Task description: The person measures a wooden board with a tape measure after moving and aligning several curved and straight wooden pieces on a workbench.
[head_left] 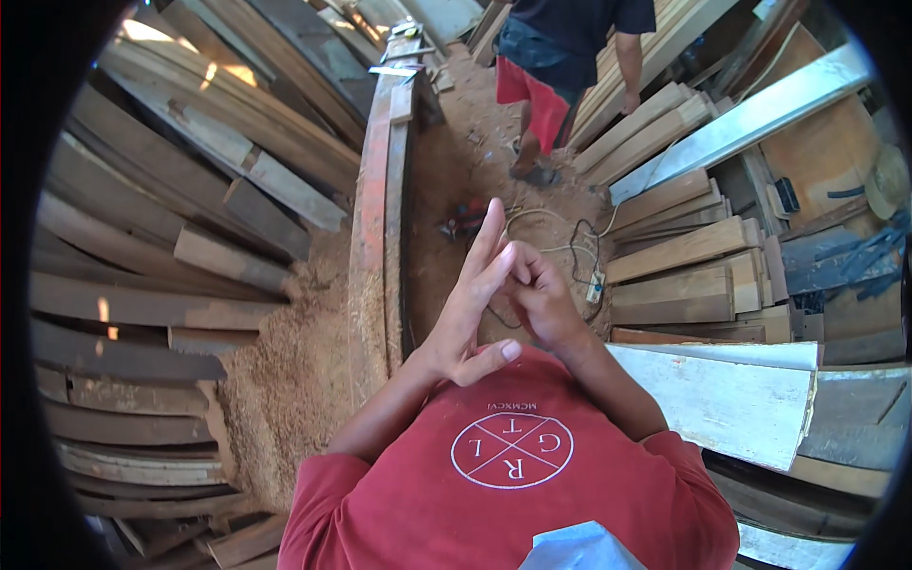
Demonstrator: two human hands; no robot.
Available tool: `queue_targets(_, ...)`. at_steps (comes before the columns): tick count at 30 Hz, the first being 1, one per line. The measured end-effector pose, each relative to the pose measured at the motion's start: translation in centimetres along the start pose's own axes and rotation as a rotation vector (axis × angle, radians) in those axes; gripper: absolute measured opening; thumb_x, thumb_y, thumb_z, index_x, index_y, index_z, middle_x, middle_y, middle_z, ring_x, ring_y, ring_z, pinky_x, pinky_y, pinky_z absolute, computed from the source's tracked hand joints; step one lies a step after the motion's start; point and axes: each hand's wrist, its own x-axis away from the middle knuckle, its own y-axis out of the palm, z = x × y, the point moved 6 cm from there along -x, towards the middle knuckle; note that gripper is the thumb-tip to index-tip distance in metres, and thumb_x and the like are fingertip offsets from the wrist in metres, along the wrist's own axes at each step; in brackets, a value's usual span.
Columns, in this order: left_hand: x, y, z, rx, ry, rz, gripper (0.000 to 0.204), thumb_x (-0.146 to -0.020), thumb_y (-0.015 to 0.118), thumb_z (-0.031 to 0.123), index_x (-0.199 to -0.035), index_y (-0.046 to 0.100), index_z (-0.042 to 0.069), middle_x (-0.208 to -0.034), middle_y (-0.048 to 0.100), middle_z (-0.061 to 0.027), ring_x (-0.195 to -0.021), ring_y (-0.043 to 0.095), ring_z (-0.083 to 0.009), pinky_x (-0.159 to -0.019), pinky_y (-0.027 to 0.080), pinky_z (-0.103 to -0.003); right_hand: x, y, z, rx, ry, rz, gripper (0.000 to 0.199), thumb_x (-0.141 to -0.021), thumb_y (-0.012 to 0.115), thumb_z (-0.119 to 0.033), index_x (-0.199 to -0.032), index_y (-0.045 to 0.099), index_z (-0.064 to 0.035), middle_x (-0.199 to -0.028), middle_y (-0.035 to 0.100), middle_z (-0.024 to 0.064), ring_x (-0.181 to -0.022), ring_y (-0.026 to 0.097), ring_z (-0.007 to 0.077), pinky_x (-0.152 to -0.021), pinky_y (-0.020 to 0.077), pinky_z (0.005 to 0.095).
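Observation:
Both my hands meet in front of my red shirt [427, 465]. My left hand [472, 309] is open, its fingers stretched up and away and its thumb standing apart, and I see no object in it. Against its fingers rests my right hand [543, 293], with its own fingers bent inward. Nothing shows in the right hand, though its palm side is partly hidden behind the left fingers. Beyond them on the dusty ground lies a dark and red power tool [464, 220], partly blurred, beside a pale looped cable [537, 214].
Left of me runs a long, narrow bench beam [373, 214] with sawdust [294, 356] heaped beside it. Stacked boards [142, 309] fill the left; more planks [679, 290] and a white panel [722, 389] lie right. Ahead, a person in red shorts [541, 95] stands facing away. A power strip [596, 287] lies nearby.

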Motion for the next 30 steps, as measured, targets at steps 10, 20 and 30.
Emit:
queue_targets(10, -0.8, -1.6, 0.8, 0.977, -0.220, 0.615, 0.108, -0.089, 0.070, 0.058, -0.166, 0.004, 0.021, -0.169, 0.003, -0.0287, -0.157, 0.007, -0.0439, -0.128, 0.013, -0.053, 0.6, 0.8, -1.7, 0.397, -0.044, 0.059, 0.008, -0.099, 0.065, -0.004, -0.098, 0.057, -0.0052, -0.094, 0.060, 0.0007, -0.087, 0.056, 0.0073, -0.081, 0.0460, 0.0231)
queue_targets(20, -0.1, -2.8, 0.8, 1.297, -0.203, 0.780, 0.097, -0.090, 0.057, 0.072, -0.164, 0.022, 0.021, -0.167, 0.010, -0.0303, -0.155, 0.014, -0.0441, -0.128, 0.017, -0.055, 1.9, 4.7, -6.1, 1.084, -0.618, 0.025, 0.029, -0.088, 0.075, -0.003, -0.117, 0.071, -0.0018, -0.110, 0.071, 0.0132, -0.097, 0.070, 0.0266, -0.088, 0.0549, 0.0354)
queue_targets(30, -0.2, -2.3, 1.0, 1.199, -0.200, 0.712, 0.102, -0.087, 0.052, 0.080, -0.165, 0.007, 0.034, -0.169, 0.010, -0.0233, -0.156, 0.016, -0.0353, -0.128, 0.017, -0.050, 2.4, 4.8, -5.7, 1.137, -0.763, 0.066, 0.025, -0.082, 0.082, -0.004, -0.106, 0.076, -0.0030, -0.098, 0.074, 0.0106, -0.092, 0.070, 0.0267, -0.083, 0.0565, 0.0370)
